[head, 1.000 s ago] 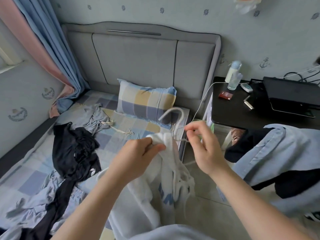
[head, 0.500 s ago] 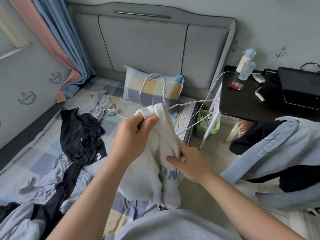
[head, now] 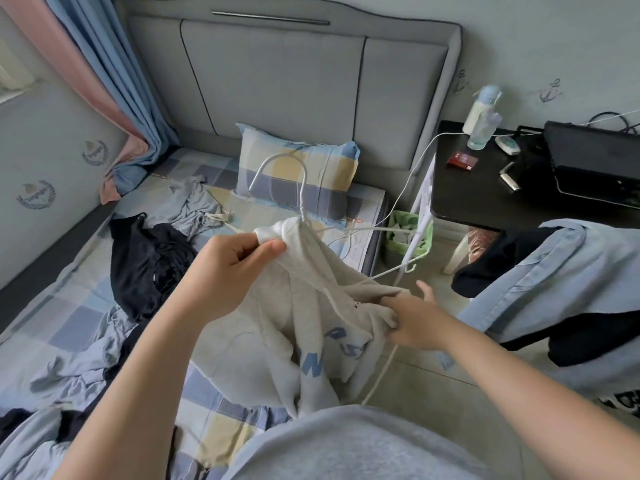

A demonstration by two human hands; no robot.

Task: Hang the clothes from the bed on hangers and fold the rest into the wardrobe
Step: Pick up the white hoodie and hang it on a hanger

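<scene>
Your right hand [head: 412, 320] has shifted outward to 3 o'clock of the white sweatshirt [head: 311, 341], fingers gripping its fabric; your left hand [head: 239, 261] pinches the collar at the hanger [head: 304, 199] neck, above the bed [head: 86, 313].

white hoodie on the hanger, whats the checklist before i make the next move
1. Left hand pinches the white hooded sweatshirt with blue lettering at its top: ok.
2. Right hand grips the sweatshirt's fabric: ok.
3. Thin white hanger has its hook clear above the fabric: ok.
4. Hanger arm near the right hand sits inside the sweatshirt: not ok, it sticks out bare.
5. Other hanger arm seated in the shoulder: cannot tell, hidden by fabric.
</scene>
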